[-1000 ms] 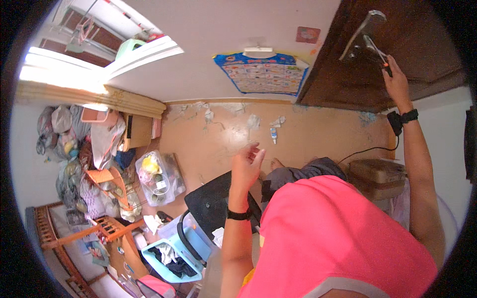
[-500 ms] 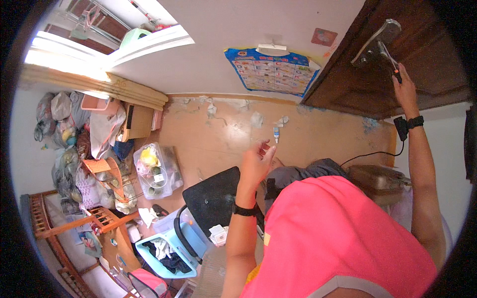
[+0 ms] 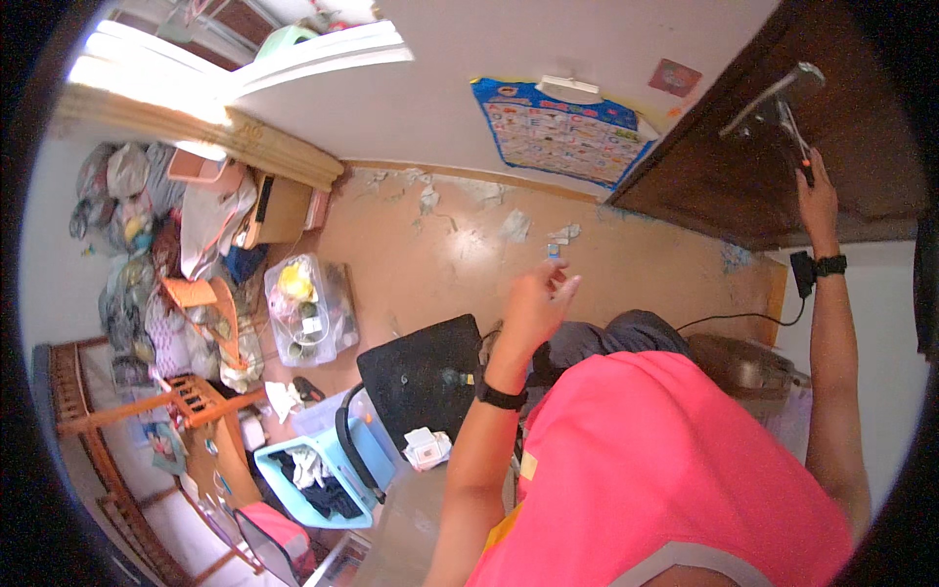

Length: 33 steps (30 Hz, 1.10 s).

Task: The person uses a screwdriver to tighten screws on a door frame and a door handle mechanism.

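My right hand (image 3: 820, 203) is closed around the black-and-orange handle of a screwdriver (image 3: 798, 143). The screwdriver's metal shaft points up to a silver door handle (image 3: 773, 102) on the dark brown wooden door (image 3: 861, 137); whether its tip touches cannot be made out. My left hand (image 3: 540, 301) hangs in front of my body over the floor, its fingers loosely bent and apart, with nothing visible in it. Just beyond its fingertips a small blue-and-white bottle (image 3: 554, 250) shows, mostly hidden by the hand.
Torn scraps (image 3: 515, 226) litter the tan floor (image 3: 421, 264). A black folding seat (image 3: 416, 367), a clear storage box (image 3: 342, 338) and a light-blue basket (image 3: 367, 509) of clothes stand to my left. Filled bags (image 3: 127, 313) line the left wall. A blue chart (image 3: 562, 137) hangs ahead.
The view has shifted, so the door and chart sit farther right. My left hand now covers most of the small bottle. My right hand stays at the door handle with the screwdriver.
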### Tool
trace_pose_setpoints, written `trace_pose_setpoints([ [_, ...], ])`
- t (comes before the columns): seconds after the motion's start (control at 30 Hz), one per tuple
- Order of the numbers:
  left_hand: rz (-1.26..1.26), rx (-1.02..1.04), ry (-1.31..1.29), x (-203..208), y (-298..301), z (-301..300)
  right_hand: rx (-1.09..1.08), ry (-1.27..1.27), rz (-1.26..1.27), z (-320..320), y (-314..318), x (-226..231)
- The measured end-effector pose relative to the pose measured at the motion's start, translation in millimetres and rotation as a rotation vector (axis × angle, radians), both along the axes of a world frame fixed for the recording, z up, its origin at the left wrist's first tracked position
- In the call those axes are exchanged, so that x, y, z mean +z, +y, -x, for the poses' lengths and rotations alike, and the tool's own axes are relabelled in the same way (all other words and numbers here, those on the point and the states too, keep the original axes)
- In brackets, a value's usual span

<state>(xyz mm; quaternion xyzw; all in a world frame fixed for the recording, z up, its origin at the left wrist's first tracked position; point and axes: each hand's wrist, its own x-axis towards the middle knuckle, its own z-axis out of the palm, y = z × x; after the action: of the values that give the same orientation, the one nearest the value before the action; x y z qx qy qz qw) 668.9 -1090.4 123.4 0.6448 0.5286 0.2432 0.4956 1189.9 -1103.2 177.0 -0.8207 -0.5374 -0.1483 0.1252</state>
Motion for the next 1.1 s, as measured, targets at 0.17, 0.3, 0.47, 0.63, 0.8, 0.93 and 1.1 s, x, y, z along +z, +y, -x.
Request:
trace_pose_setpoints([
  [0.17,-0.143,-0.02,0.019,-5,-11,-25,0.135,-0.018,-0.078,-15,2,-9],
  [0.3,-0.088,0.014,0.008,6,-25,-49,0.05,-0.046,0.009,-23,4,-17],
  [0.47,-0.112,0.129,0.042,16,-51,-81,0.13,-0.028,0.011,-37,5,-29],
  [0.63,-0.105,0.229,0.102,21,-88,-109,0.155,-0.049,0.045,-28,15,-28],
  [0.8,0.002,0.352,0.079,21,-138,-119,0.248,-0.082,-0.039,-20,21,-7],
  [0.93,-0.059,0.635,0.125,-3,-209,-112,0.327,-0.032,-0.144,6,30,-7],
  [1.1,0.104,0.907,0.17,19,-296,-84,0.764,0.697,0.184,117,25,-63],
])
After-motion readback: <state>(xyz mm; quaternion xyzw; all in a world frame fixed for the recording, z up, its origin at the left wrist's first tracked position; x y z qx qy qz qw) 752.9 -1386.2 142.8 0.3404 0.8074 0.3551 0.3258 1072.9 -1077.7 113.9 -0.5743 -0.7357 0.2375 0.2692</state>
